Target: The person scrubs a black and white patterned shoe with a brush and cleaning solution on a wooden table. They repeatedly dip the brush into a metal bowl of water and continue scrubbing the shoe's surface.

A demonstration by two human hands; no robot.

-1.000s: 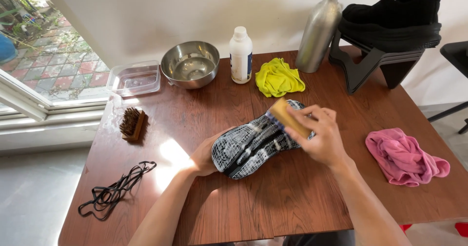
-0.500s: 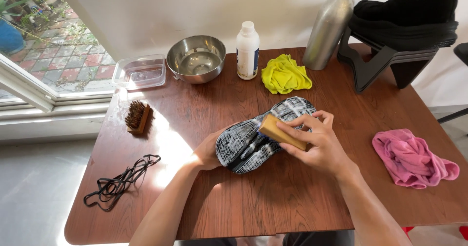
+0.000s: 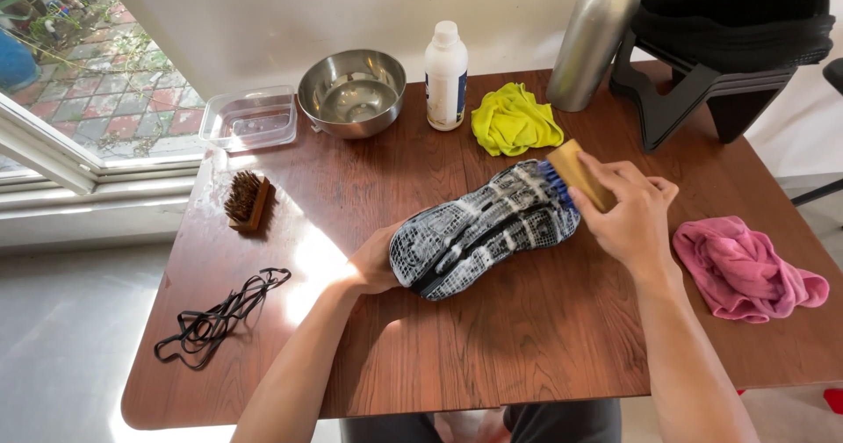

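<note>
Left hand [image 3: 373,263]: clasping the heel of the shoe [image 3: 483,228], sole up at table [image 3: 527,338] centre. Right hand [image 3: 628,215]: clenched around wooden brush [image 3: 575,175], bristles on the sole's toe. Beyond: yellow cloth [image 3: 514,120], white bottle [image 3: 445,76], steel bowl [image 3: 351,92].

Both forearms reach forward, bare. The left hand [image 3: 376,263] is cupped, fingers hidden, wrist straight. The right hand [image 3: 625,219], ahead and to its right, is curled closed, knuckles up, wrist slightly bent.
</note>
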